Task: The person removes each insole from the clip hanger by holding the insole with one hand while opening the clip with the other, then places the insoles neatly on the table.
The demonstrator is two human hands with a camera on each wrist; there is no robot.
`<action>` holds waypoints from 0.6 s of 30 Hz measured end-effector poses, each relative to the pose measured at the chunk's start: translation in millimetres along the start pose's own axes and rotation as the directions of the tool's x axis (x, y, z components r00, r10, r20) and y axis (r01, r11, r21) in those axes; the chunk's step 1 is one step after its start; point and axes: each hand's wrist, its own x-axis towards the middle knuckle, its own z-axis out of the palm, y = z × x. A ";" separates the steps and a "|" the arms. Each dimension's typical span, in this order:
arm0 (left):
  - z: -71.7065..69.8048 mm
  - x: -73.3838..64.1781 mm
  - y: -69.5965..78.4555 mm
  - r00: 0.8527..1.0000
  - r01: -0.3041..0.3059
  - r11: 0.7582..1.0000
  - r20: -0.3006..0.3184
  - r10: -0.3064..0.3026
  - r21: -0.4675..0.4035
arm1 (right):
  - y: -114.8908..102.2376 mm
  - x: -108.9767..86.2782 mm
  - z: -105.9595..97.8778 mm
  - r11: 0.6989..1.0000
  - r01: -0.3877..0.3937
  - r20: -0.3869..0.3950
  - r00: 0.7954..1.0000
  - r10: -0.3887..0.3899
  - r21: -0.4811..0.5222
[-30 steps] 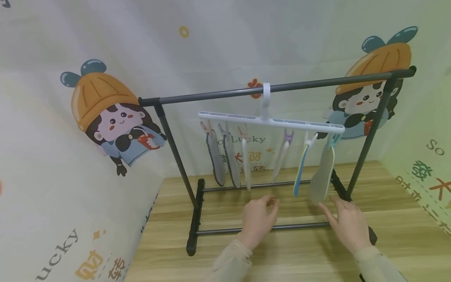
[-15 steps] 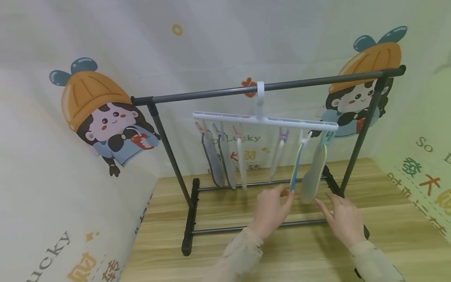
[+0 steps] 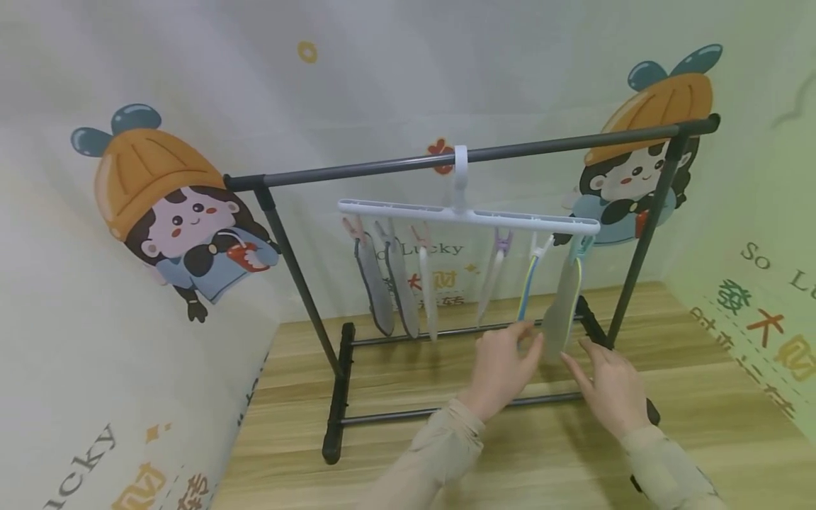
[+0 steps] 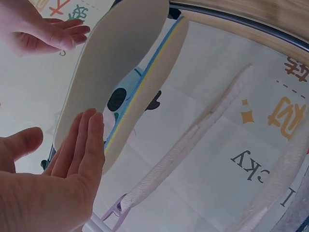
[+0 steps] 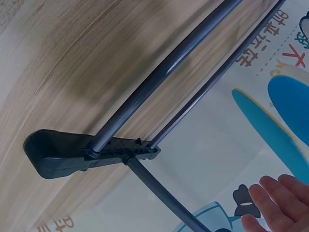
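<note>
Below the hanger (image 3: 532,222), our left hand (image 3: 506,366) and right hand (image 3: 608,386) are spread, pinching nothing, beside two insoles (image 3: 562,297); pegs (image 3: 581,246) clip the insoles' tops to it, likely so they dangle freely.

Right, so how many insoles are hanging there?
6. Along the hanger, image left to right in the head view: dark-edged insole, second dark-edged insole, white insole, second white insole, blue-and-yellow insole, yellow-edged insole. None looks hidden.

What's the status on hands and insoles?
Left hand at blue-edged insole, fingers straight, contact unclear. Right hand beside right-end insole. All six insoles clipped to hanger. Nothing visibly blocking.
</note>
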 end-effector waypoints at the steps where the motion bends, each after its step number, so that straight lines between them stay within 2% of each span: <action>1: 0.2 1.7 0.6 1.000 -0.005 1.000 -0.004 0.005 -0.007 | -0.1 0.8 0.4 1.000 0.005 -0.006 1.000 -0.005 -0.002; 5: 1.5 9.6 4.4 1.000 -0.007 0.999 0.003 0.007 -0.035 | 0.2 3.5 2.0 1.000 0.019 -0.034 0.999 -0.019 -0.007; 11: 1.4 18.9 12.3 0.998 0.019 0.994 0.061 -0.012 -0.109 | 0.6 4.1 3.6 0.999 0.032 -0.038 0.999 -0.032 0.004; 18: 0.3 30.2 20.3 0.997 0.007 0.995 0.080 0.001 -0.097 | -2.5 7.4 4.3 0.999 0.043 -0.056 0.998 -0.043 -0.001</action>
